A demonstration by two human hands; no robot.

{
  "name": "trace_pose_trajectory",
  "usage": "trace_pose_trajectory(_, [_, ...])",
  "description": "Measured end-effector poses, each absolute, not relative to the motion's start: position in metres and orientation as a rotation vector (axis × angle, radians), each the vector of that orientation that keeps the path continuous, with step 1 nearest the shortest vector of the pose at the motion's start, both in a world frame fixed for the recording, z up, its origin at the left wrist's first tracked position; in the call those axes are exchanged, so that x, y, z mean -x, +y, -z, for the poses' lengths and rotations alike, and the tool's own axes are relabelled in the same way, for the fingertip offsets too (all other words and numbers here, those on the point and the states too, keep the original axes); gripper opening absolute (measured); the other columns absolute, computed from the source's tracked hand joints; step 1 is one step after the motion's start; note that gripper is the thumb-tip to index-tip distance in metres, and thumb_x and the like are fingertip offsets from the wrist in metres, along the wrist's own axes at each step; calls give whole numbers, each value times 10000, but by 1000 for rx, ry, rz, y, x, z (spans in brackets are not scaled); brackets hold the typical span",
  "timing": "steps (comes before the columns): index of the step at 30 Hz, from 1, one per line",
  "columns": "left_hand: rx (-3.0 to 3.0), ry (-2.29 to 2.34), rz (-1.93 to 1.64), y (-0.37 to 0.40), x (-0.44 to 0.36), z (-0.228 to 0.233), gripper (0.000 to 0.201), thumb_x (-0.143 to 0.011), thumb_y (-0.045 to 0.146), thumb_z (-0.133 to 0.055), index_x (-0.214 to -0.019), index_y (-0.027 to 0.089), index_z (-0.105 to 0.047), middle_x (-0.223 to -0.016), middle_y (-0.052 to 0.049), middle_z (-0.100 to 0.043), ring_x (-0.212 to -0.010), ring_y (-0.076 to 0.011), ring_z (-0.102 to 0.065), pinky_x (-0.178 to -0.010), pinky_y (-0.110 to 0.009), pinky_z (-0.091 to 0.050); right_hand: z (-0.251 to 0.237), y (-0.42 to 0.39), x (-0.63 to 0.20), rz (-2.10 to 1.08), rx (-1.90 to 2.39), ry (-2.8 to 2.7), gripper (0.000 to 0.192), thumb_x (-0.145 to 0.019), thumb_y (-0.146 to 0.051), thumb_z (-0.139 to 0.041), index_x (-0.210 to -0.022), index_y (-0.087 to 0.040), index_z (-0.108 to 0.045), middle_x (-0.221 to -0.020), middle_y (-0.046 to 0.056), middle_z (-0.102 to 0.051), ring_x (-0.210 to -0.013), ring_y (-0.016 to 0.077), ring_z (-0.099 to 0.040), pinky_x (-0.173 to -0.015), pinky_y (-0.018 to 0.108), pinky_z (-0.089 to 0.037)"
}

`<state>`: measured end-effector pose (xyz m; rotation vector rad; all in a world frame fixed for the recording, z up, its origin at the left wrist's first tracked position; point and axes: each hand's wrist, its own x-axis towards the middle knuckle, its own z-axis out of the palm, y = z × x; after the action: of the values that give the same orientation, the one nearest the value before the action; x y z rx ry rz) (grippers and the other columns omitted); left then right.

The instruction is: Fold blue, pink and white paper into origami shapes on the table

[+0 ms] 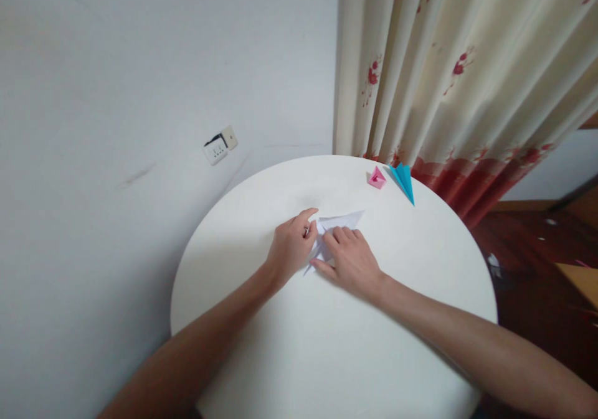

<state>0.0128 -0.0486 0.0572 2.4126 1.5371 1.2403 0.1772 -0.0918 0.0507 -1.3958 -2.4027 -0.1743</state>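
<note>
Two bare forearms reach in from the lower edge and meet over the middle of the round white table (261, 357), whose top is smooth and matt. Left hand (290, 248) lies knuckles-up with the forefinger stretched forward and the other fingers curled, its grip pressed together on the left edge of the white folded paper (340, 222). Right hand (351, 260) lies flat, palm down, fingers together and bent onto the paper's lower part, thumb along the table; its grip presses rather than clamps. That paper is thin and creased into a pointed, wing-like shape whose tip sticks out to the right beyond the fingers. Well apart, near the far rim, sit a small pink folded paper piece (376, 178) and, just beside it, a blue folded paper dart (404, 181), long and sharp-tipped. Behind them hangs a pleated cream curtain (448, 64) with red flowers.
</note>
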Motion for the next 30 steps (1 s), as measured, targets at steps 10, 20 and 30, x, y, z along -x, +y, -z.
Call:
trace_pose_trajectory(10, [-2554,1616,-1185,-40,-3,-59,274,-889,163,-572,-1139,184,-683,-743,-18,-722,-647,-154,-664,-679,-231,-495,-50,-88,-183,93,1502,-2420,635,-998,-620,-314,-778,-157,-689,-766,152,-710,-690,250,-650,-669,356,-370])
trace_pose_trajectory(20, [-2258,1606,-1300,-29,12,-65,259,-841,188,-591,-1085,197,-680,-665,28,-657,-522,-116,-585,-566,-211,-446,-58,-73,-215,-219,1464,-1922,382,-981,-380,-475,-725,-209,-701,-726,58,-707,-626,193,-603,-635,307,-370])
trace_pose_trajectory(30, [-1533,1228,-1231,-31,-2,-61,468,-848,408,-655,-1240,177,-543,-489,90,-568,-350,-88,-470,-389,-173,-356,-41,-50,-224,-959,1290,-1476,172,-714,-307,-642,-762,-164,-725,-646,23,-671,-539,145,-528,-520,261,-377])
